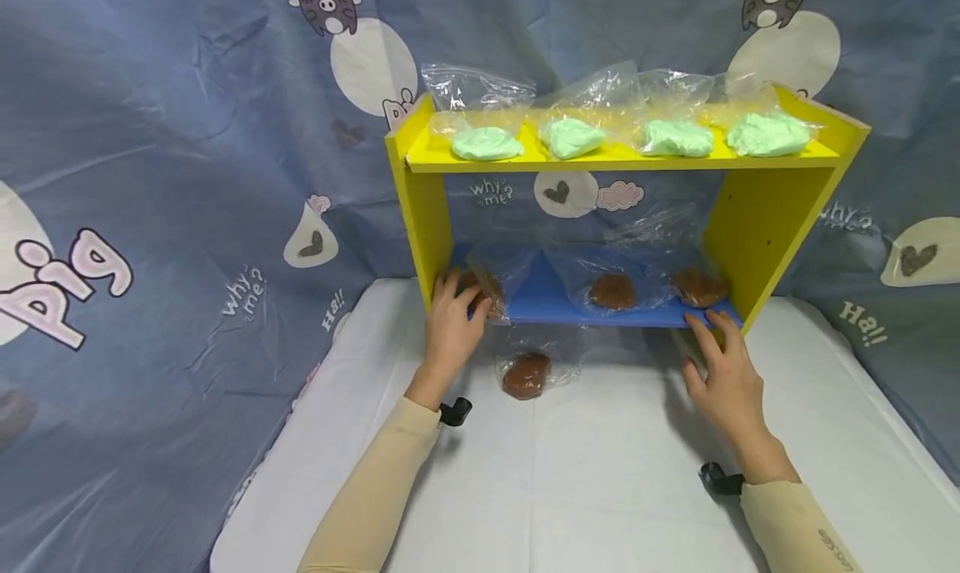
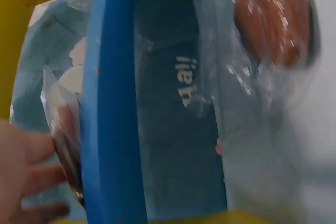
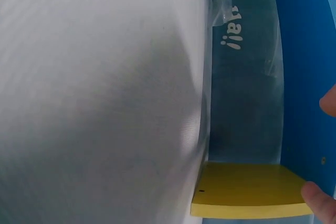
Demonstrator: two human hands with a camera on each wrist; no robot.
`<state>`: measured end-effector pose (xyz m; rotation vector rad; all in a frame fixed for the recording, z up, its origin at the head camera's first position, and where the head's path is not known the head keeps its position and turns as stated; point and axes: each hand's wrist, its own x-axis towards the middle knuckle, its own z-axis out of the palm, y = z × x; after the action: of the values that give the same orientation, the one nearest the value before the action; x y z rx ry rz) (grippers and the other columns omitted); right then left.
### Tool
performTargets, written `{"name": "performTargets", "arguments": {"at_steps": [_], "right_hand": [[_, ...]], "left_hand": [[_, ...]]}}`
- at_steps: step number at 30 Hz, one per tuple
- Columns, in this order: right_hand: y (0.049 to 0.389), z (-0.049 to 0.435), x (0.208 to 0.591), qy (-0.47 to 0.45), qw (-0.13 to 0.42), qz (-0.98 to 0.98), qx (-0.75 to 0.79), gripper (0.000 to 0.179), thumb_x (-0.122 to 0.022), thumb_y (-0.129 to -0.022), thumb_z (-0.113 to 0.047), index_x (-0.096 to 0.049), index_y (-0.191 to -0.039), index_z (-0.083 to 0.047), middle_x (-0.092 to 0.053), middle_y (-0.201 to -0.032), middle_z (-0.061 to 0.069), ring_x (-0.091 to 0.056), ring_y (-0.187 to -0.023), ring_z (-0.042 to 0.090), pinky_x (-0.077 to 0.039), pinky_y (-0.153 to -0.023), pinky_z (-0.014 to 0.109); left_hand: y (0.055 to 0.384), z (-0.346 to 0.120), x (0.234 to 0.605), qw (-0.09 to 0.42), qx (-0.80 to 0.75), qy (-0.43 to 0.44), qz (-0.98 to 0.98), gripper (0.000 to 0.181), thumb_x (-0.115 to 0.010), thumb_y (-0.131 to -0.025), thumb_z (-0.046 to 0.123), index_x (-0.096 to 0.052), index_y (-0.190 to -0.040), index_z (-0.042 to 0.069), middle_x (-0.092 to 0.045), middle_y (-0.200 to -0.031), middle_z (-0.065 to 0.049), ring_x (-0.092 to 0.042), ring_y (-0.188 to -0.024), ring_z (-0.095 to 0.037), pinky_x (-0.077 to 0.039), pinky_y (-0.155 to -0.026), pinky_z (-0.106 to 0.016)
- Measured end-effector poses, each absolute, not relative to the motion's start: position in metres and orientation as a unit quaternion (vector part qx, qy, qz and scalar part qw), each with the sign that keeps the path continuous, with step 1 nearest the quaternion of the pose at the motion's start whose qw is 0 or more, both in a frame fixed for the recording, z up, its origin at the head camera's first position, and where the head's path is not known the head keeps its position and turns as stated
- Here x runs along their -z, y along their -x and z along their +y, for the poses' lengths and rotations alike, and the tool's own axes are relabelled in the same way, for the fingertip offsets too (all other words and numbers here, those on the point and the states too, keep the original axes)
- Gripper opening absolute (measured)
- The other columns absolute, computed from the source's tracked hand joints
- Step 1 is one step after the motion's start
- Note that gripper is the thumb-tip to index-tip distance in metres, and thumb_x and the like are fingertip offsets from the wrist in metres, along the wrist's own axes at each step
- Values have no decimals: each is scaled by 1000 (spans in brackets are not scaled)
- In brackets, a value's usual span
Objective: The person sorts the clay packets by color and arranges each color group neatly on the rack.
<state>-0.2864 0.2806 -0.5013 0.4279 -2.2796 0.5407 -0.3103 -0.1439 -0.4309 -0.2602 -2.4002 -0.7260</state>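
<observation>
My left hand (image 1: 453, 327) is at the left end of the blue shelf (image 1: 543, 294), its fingers around a clear bag with a brown clay-like lump (image 1: 491, 288). In the left wrist view, the fingertips touch this bagged lump (image 2: 68, 153) just above the shelf edge. My right hand (image 1: 727, 385) rests its fingertips on the shelf's front edge at the right, just below another bagged brown lump (image 1: 699, 288). Its fingers are extended and hold nothing. Farther left on the shelf lies a bagged brown lump (image 1: 613, 291). Another bagged brown lump (image 1: 527, 376) lies on the white cloth in front.
The yellow rack (image 1: 798, 214) has side walls and a top shelf with several bagged pale green lumps (image 1: 573, 138) in a row. White cloth (image 1: 592, 473) covers the table. A blue patterned curtain (image 1: 187, 181) hangs behind and beside the rack.
</observation>
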Motion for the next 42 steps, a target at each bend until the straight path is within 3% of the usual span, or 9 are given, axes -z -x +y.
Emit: {"name": "performTargets", "arguments": {"at_steps": [3,7,11,18,23,32,42], "right_hand": [[284,283,502,-162,373,-889,-211,71,-70,-84,-9,-48,-151,-18,-39,-152,18,-38,-140,41,-45,-42,57],[282,287,503,-161,373,-889,-211,73,-72,-82,-8,-49,-151,-18,-39,-152,18,-38,-140,42,-42,-38,52],[280,290,505,-163,371,-890,-209,74,-71,-82,-7,-49,-151,-18,-39,-152,19,-38,-139,43,-41,-37,49],[279,293,505,-163,368,-891,-212,72,-70,-83,-9,-48,-151,-19,-39,-153,18,-39,-139,43,-40,-36,45],[281,295,503,-161,371,-891,-207,73,-70,-83,-8,-48,-151,-19,-38,-153,18,-39,-138,43,-37,-36,41],[287,295,500,-163,365,-894,-201,74,-70,-84,-8,-47,-153,-22,-37,-156,15,-35,-143,38,-38,-36,38],[290,288,505,-159,353,-899,-207,75,-70,-85,-9,-44,-154,-24,-36,-156,13,-32,-145,36,-33,-38,32]], "left_hand": [[314,-144,435,301,219,138,-918,36,-58,-103,34,-69,-128,9,-52,-147,-13,-31,-145,-42,-37,-112,-54],[319,-145,441,273,194,173,-926,35,-51,-106,39,-64,-121,10,-53,-146,-10,-30,-146,-39,-36,-113,-53],[322,-143,446,288,163,179,-926,38,-51,-105,44,-62,-115,9,-57,-138,-11,-40,-140,-36,-38,-112,-49],[325,-133,445,351,109,148,-918,43,-55,-102,48,-69,-128,17,-62,-126,-11,-54,-125,-34,-47,-103,-47],[325,-126,436,377,94,109,-915,37,-64,-98,45,-75,-118,16,-65,-119,-10,-59,-115,-34,-53,-92,-47],[326,-125,424,356,91,25,-930,32,-73,-93,40,-77,-111,14,-66,-111,-9,-65,-96,-30,-58,-66,-49],[332,-133,424,363,72,-19,-929,14,-74,-93,19,-75,-105,12,-64,-102,-6,-66,-77,-34,-54,-52,-56]]}}
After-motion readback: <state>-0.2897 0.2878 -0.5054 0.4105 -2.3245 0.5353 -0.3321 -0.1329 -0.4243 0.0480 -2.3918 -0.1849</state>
